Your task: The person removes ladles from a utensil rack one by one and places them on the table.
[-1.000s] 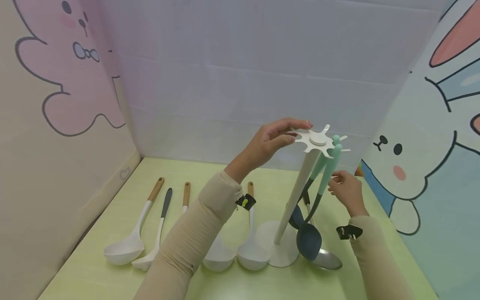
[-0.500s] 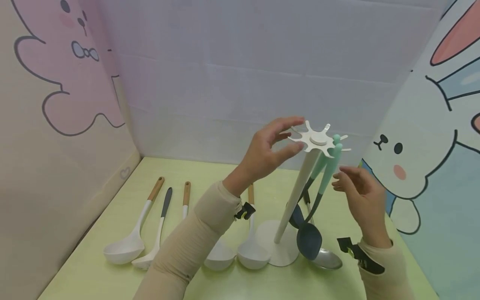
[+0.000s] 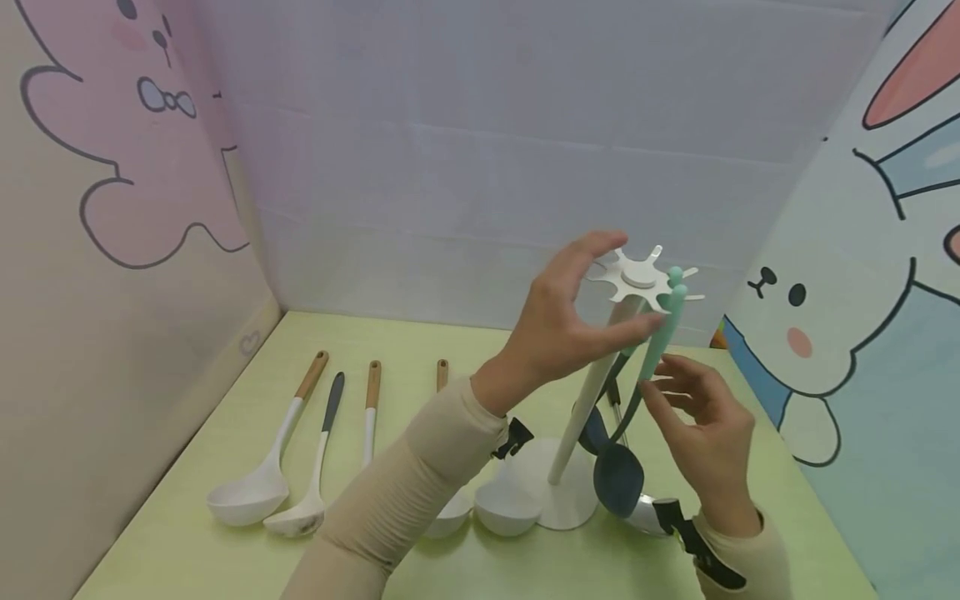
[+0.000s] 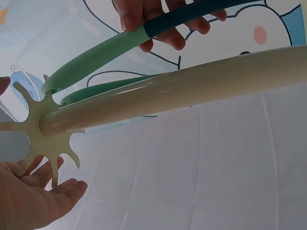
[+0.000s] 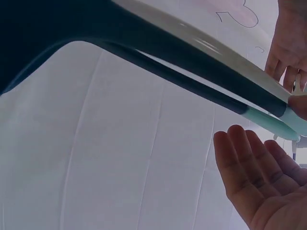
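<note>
A white utensil stand (image 3: 639, 273) has a pronged disc on top of its slanting pole. My left hand (image 3: 558, 325) spans the disc's left side, fingers by the far prongs and thumb reaching across the pole to the mint handle. From the disc hang two mint-handled utensils; the front one is a ladle (image 3: 618, 483) with a dark bowl. The other utensil's dark head (image 3: 592, 432) is partly hidden behind the pole. My right hand (image 3: 705, 429) is beside the front ladle's handle. Its thumb touches the mint grip (image 5: 292, 117), while the other fingers stay apart from it.
On the table's left lie a wooden-handled white ladle (image 3: 247, 500), a dark-handled white utensil (image 3: 300, 515) and more white ladles (image 3: 507, 508), partly behind my left arm. A metal-headed utensil (image 3: 647, 515) lies right of the round base (image 3: 566, 508). Walls enclose the table.
My left hand has shifted right, spreading its thumb across to the mint handle. My right hand first drew back, then moved in to the front ladle's handle. The hung utensils stay in place.
</note>
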Motion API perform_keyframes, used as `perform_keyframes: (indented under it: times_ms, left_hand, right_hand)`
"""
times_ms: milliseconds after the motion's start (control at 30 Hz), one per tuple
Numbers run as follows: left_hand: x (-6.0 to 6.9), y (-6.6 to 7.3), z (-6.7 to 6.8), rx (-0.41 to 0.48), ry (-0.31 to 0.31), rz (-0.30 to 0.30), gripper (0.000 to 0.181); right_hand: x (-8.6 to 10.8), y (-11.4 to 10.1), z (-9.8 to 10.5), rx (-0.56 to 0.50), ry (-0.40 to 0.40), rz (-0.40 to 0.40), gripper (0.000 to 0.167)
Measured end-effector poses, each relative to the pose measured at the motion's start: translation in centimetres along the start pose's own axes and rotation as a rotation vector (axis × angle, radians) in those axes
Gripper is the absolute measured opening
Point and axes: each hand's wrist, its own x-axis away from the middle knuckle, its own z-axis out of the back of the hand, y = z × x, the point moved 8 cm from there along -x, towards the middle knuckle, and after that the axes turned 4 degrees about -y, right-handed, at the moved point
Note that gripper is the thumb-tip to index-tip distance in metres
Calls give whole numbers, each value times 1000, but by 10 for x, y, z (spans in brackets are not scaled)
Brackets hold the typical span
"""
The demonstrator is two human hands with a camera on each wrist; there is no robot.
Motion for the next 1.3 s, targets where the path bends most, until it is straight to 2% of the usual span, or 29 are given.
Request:
perform_keyframes:
  times_ms: [67,167,267,400,533,733,833,1133,1300]
  left_hand:
    - [1,-1,-4,-7,6,34,73]
    - [1,-1,-7,-21,33,53,72]
    - [1,1,-8,-29,66,39,70]
    - [0,2,-7,-29,89,22,63]
    - [0,1,-7,-22,87,29,59]
    - [0,0,-7,-35,80,28,57]
    - [0,0,-7,-39,80,26,57]
    - [-1,0,-6,-42,81,12,56]
    - [-2,-3,-6,-23,70,14,55]
  right_hand:
    - [1,-1,-3,-27,-7,5,38]
    - [3,-4,-6,-60,-10,50,36]
    - [5,-5,-10,-64,-22,77,33]
    - [7,-2,-13,-16,-40,52,32]
    - [8,1,-14,-9,-43,26,31]
    - [8,1,-14,-131,-23,65,27]
    - [8,1,-15,-154,-24,74,27]
    - [7,-2,-10,-153,-29,108,24]
    - [5,-5,-10,-92,-43,74,28]
